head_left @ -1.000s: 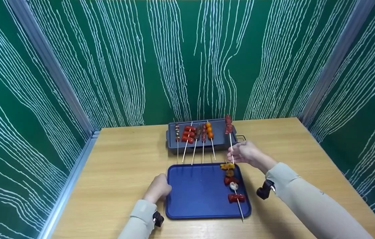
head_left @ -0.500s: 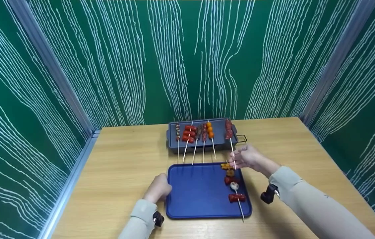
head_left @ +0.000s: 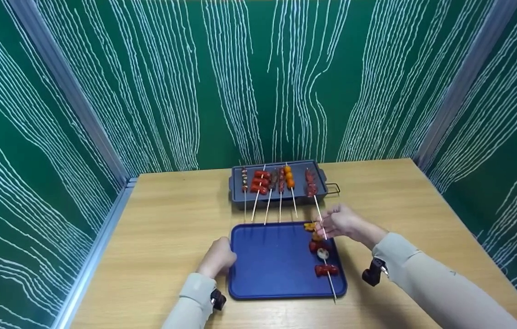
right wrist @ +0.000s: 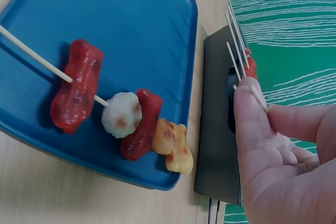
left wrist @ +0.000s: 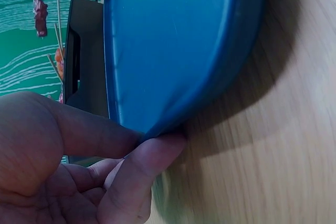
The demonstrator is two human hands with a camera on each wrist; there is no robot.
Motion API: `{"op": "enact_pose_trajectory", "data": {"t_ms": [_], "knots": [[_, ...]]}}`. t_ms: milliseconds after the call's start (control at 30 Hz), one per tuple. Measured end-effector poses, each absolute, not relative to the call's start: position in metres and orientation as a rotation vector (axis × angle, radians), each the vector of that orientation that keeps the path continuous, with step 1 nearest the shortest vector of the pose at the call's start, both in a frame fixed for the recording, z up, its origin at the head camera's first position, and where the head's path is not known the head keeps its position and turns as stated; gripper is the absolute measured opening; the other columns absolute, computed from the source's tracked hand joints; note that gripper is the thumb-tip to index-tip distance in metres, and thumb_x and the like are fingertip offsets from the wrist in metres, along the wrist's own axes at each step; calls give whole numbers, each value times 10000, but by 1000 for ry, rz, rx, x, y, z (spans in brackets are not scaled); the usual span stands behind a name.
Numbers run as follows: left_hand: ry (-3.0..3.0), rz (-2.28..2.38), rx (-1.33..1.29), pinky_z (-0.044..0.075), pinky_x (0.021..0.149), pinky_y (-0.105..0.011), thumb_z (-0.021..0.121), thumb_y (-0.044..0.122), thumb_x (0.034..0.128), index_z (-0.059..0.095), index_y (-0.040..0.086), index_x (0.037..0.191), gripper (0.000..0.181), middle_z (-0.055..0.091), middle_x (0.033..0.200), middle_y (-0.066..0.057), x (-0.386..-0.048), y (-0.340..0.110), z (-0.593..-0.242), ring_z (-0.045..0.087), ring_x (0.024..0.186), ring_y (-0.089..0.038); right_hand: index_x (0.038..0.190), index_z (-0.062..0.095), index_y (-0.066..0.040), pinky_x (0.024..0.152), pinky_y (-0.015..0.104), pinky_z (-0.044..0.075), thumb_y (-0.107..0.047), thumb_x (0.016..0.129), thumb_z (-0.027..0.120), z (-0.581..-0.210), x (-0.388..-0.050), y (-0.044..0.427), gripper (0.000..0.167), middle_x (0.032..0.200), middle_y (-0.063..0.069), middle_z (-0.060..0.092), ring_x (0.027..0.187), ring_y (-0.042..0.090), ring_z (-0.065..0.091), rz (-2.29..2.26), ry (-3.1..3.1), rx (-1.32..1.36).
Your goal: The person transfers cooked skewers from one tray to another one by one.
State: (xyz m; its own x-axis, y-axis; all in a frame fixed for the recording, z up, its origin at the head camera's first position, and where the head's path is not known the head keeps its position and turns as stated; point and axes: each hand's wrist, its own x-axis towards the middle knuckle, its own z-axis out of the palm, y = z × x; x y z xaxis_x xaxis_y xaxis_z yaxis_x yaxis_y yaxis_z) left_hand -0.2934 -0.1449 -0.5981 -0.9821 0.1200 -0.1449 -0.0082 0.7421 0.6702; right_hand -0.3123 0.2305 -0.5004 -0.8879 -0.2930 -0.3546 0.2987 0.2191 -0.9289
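Observation:
In the head view my right hand (head_left: 344, 221) pinches the stick of a dark red meat skewer (head_left: 311, 186) between thumb and fingers. Its meat is over the right part of the grey grill (head_left: 301, 176); whether it touches the surface I cannot tell. The stick's end (right wrist: 258, 97) shows at the fingertips in the right wrist view. My left hand (head_left: 218, 257) holds the left rim of a blue tray (head_left: 272, 262), thumb and forefinger (left wrist: 157, 153) pinching its corner. Along the tray's right side lies a mixed skewer (head_left: 326, 270) with red, white and yellow pieces, partly behind my right hand.
Several skewers lie side by side on the grill, among them a red sausage one (head_left: 260, 183) and an orange ball one (head_left: 289, 176), sticks pointing toward me. A wire handle (head_left: 333, 188) juts from the grill's right side. A green patterned wall (head_left: 258, 91) stands behind the table.
My right hand has moved slightly toward me and down with the meat skewer, whose meat end has come lower and nearer the grill's front. The left hand and tray stay put.

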Motion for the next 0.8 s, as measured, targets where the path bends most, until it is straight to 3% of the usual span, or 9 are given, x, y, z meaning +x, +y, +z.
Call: {"op": "enact_pose_trajectory", "data": {"t_ms": [133, 333, 600, 800], "knots": [[2775, 1084, 104, 572, 675, -415, 582, -48, 869, 620, -64, 976, 115, 634, 880, -164, -289, -143, -592, 622, 760, -309, 1076, 682, 75, 684, 286, 665, 116, 993, 530, -503, -307, 230, 177, 856, 80, 789, 721, 143, 759, -1694, 2060, 2], [2804, 1024, 83, 538, 670, -361, 584, -7, 864, 621, 9, 959, 104, 627, 872, -87, -307, -147, -623, 597, 765, -242, 1120, 647, 103, 646, 253, 643, 92, 1001, 538, -507, -300, 230, 162, 863, 76, 790, 706, 125, 749, -1689, 2043, -2], [2791, 989, 67, 563, 700, -374, 593, 6, 871, 645, -14, 1039, 178, 664, 936, -112, -316, -150, -636, 620, 805, -257, 1109, 672, 128, 716, 312, 679, 103, 984, 555, -513, -292, 230, 173, 853, 84, 771, 726, 151, 752, -1670, 2056, 24], [2816, 985, 74, 571, 668, -368, 592, 7, 867, 641, -6, 1014, 156, 663, 918, -113, -317, -150, -640, 641, 794, -262, 1155, 672, 142, 745, 342, 685, 93, 986, 574, -515, -285, 231, 202, 899, 125, 770, 755, 174, 764, -1630, 2063, 21]]}}
